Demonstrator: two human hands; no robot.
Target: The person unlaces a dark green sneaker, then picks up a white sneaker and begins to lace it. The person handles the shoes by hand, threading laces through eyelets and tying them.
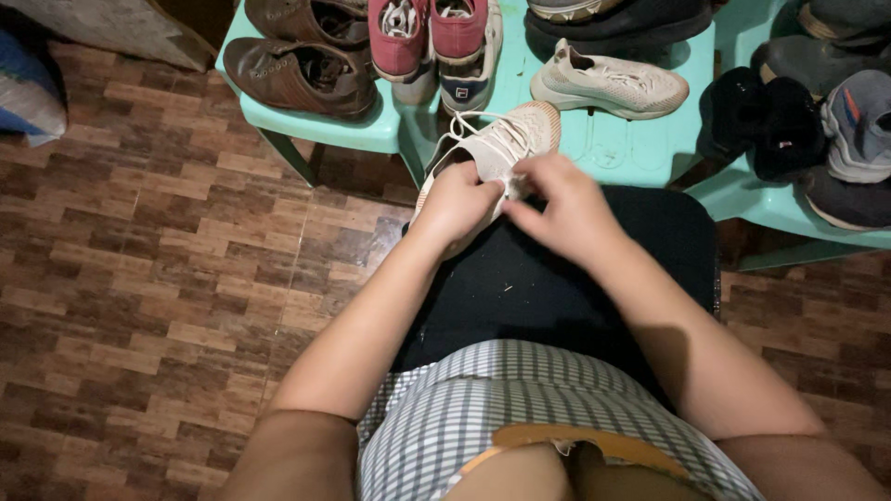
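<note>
Nearest the camera, a grey checked shirt (520, 408) and the person's dark lap (548, 278) fill the lower middle, with both forearms reaching forward over it. At the far edge of the lap the two hands meet on a pale beige sneaker (506, 139).

The left hand (455, 206) curls around the sneaker's heel end and steadies it from the side. The right hand (566, 209) comes in from the other side, fingers bunched as if pinching something at the tongue or lace area, though the exact grip is hidden behind the knuckles. A white lace (461, 122) loops loose just beyond the left hand.

The sneaker lies directly ahead of both hands, its long axis running from the heel near the left hand up and to the right, with the toe pointing away toward the green plastic stools (613, 148). Both hands are on it; the left covers more of it.

Beyond, on the stools, sit its matching beige sneaker (608, 85) on its side, a pair of red sneakers (432, 37), brown leather shoes (302, 74) to the left, and dark and grey shoes (817, 130) to the right. The toe of the held sneaker comes close to the stool edge. Brown brick-patterned flooring (158, 278) lies on both sides.
</note>
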